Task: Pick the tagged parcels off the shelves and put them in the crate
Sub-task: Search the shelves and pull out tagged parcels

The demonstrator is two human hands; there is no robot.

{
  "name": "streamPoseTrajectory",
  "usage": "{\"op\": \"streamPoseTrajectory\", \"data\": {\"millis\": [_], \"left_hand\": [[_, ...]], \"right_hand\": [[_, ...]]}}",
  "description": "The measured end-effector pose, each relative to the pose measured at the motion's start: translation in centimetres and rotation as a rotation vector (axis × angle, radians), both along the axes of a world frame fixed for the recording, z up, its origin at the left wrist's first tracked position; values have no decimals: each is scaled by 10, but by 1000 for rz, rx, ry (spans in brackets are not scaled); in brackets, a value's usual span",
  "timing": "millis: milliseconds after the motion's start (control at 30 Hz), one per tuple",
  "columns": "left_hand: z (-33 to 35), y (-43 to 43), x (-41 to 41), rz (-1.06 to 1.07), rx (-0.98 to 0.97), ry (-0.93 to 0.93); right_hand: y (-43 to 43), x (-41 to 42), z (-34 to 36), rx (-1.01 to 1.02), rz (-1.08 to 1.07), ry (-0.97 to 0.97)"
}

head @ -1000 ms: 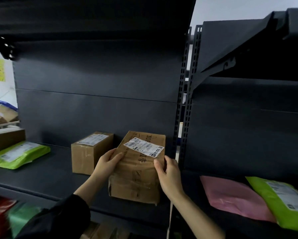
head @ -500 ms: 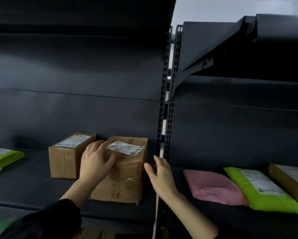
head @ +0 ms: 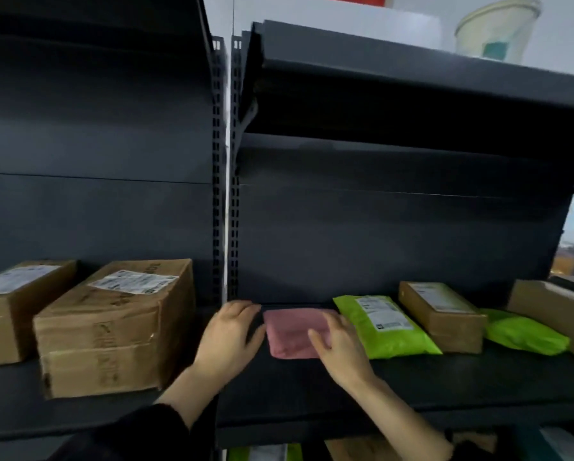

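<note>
Parcel [head: 290, 332] under right fingers [head: 338, 323], left hand [head: 229, 337] beside

We see a dim scene: the dark shelving [head: 395, 234] swallows most light, and deep shadow sits under the upper shelf [head: 412, 74]. Brighter light shows on the pale wall [head: 312, 18] above and at the right edge. Everything looks soft; the cup [head: 498, 28] is smeared, the pink parcel [head: 292, 331] lacks detail, and the shelf lines bend toward the borders.
</note>
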State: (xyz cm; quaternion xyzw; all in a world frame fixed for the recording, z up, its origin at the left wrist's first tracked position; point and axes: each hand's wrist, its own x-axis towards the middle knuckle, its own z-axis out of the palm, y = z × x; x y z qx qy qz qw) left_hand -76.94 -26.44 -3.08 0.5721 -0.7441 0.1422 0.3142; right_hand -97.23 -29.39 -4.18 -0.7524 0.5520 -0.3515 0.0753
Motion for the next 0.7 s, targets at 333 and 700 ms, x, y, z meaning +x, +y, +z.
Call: {"op": "streamPoseTrajectory", "data": {"millis": [333, 700], "left_hand": [[-41, -67, -84, 152, 434, -186], [-12, -45, -62, 102, 195, 584]], "right_hand": [[-9, -92, -16, 62, -90, 50], [-24, -94, -11, 99, 60, -117]]}}
